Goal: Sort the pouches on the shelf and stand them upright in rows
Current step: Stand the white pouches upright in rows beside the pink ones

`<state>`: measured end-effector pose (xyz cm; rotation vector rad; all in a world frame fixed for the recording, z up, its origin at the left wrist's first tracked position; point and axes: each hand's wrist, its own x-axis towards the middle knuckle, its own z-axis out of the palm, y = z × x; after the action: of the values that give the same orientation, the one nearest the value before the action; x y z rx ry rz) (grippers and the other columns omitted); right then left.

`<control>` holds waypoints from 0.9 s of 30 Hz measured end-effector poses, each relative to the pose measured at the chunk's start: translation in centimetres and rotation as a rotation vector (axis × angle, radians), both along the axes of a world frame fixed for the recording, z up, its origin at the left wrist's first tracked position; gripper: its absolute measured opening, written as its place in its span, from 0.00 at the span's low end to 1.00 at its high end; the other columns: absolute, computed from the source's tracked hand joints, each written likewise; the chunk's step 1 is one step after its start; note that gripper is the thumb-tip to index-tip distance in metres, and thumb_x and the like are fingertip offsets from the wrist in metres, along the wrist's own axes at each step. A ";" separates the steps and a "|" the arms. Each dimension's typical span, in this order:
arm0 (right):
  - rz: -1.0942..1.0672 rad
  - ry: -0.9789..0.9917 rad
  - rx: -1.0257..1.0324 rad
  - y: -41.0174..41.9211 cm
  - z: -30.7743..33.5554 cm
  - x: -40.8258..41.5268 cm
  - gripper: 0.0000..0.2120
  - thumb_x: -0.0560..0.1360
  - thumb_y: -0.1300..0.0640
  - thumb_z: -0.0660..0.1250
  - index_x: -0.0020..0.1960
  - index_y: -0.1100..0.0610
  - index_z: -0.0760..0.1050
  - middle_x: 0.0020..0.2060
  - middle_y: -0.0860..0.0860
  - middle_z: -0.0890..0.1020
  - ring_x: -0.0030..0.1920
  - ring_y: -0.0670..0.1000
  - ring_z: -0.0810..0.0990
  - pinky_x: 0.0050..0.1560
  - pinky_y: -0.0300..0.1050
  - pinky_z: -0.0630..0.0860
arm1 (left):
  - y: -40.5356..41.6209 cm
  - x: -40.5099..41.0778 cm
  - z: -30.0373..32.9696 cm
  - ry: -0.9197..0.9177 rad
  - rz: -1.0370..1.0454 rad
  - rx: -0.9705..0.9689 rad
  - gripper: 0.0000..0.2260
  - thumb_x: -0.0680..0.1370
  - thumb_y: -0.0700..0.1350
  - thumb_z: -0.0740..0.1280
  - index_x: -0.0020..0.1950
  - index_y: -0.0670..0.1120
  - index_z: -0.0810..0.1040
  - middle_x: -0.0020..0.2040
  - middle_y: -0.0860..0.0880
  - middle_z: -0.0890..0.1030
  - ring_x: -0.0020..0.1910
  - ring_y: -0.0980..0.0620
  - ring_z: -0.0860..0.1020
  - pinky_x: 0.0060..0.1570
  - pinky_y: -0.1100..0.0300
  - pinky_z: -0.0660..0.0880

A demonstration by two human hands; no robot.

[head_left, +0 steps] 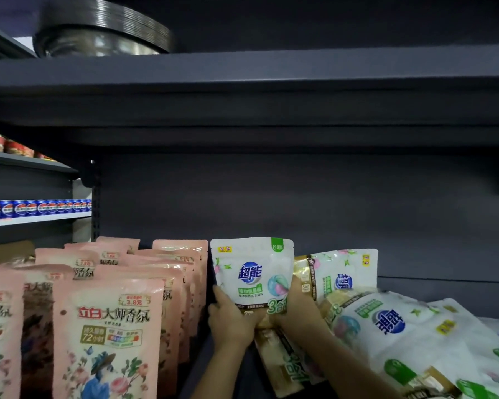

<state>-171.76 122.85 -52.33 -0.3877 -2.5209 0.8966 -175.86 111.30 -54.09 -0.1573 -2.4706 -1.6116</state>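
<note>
A white pouch (251,269) with a blue logo and a green corner stands upright at the middle of the shelf. My left hand (231,321) grips its lower left edge. My right hand (296,305) grips its lower right corner. Right of it, a second white pouch (343,272) leans against the back. More white and gold pouches (401,326) lie flat in a loose pile on the right. A gold pouch (283,364) lies under my wrists. Pink pouches (107,326) stand upright in rows on the left.
The dark back panel (271,197) and the shelf board above (242,76) close in the space. A stack of metal bowls (104,33) sits on the upper shelf. Blue cans (35,208) and red cans (9,145) line the neighbouring shelves at far left.
</note>
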 end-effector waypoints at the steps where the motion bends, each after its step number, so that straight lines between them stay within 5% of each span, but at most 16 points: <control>1: -0.044 -0.004 0.046 -0.2 -0.1 -0.2 0.26 0.71 0.58 0.71 0.62 0.56 0.61 0.56 0.55 0.80 0.55 0.54 0.80 0.55 0.47 0.79 | 0.1 0.2 0.0 0.019 0.033 -0.015 0.47 0.66 0.48 0.77 0.75 0.45 0.49 0.65 0.37 0.67 0.64 0.37 0.68 0.63 0.49 0.68; 5: -0.193 -0.033 0.261 -0.4 -0.1 -0.1 0.21 0.75 0.55 0.66 0.63 0.58 0.60 0.55 0.53 0.80 0.56 0.53 0.80 0.58 0.48 0.75 | 0.7 0.4 -0.1 0.049 0.073 -0.090 0.45 0.71 0.46 0.73 0.76 0.42 0.45 0.66 0.37 0.65 0.66 0.38 0.66 0.64 0.50 0.65; 8: -0.237 -0.124 0.416 -0.1 -0.8 -0.4 0.19 0.76 0.53 0.62 0.64 0.58 0.63 0.55 0.53 0.81 0.57 0.56 0.80 0.67 0.60 0.66 | 0.7 0.1 -0.1 0.055 0.097 -0.102 0.44 0.72 0.45 0.72 0.76 0.41 0.45 0.67 0.36 0.65 0.66 0.38 0.67 0.65 0.50 0.65; 14: -0.033 -0.233 0.570 1.6 -1.0 0.0 0.15 0.78 0.49 0.56 0.55 0.55 0.77 0.52 0.52 0.82 0.53 0.54 0.80 0.54 0.48 0.73 | 0.4 -0.5 -0.3 0.073 0.034 -0.097 0.35 0.71 0.43 0.73 0.71 0.40 0.57 0.64 0.39 0.67 0.61 0.41 0.72 0.60 0.52 0.70; 20: 0.034 -0.273 0.511 2.6 -0.5 1.0 0.16 0.77 0.49 0.56 0.59 0.56 0.72 0.57 0.54 0.79 0.58 0.55 0.77 0.60 0.49 0.72 | 0.1 -0.3 0.2 0.061 -0.045 -0.002 0.30 0.70 0.42 0.73 0.67 0.40 0.62 0.63 0.40 0.67 0.54 0.47 0.71 0.59 0.58 0.68; 27: 0.090 -0.278 0.242 2.6 0.4 1.7 0.21 0.75 0.52 0.61 0.67 0.55 0.65 0.65 0.53 0.74 0.68 0.56 0.69 0.73 0.55 0.58 | -0.1 -0.2 -0.1 0.104 -0.080 0.012 0.25 0.71 0.41 0.72 0.64 0.41 0.65 0.62 0.41 0.67 0.48 0.53 0.64 0.54 0.64 0.65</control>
<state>-170.02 125.42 -51.91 -0.3431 -2.8817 0.5907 -176.08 111.20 -54.20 -0.3331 -2.4045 -1.6050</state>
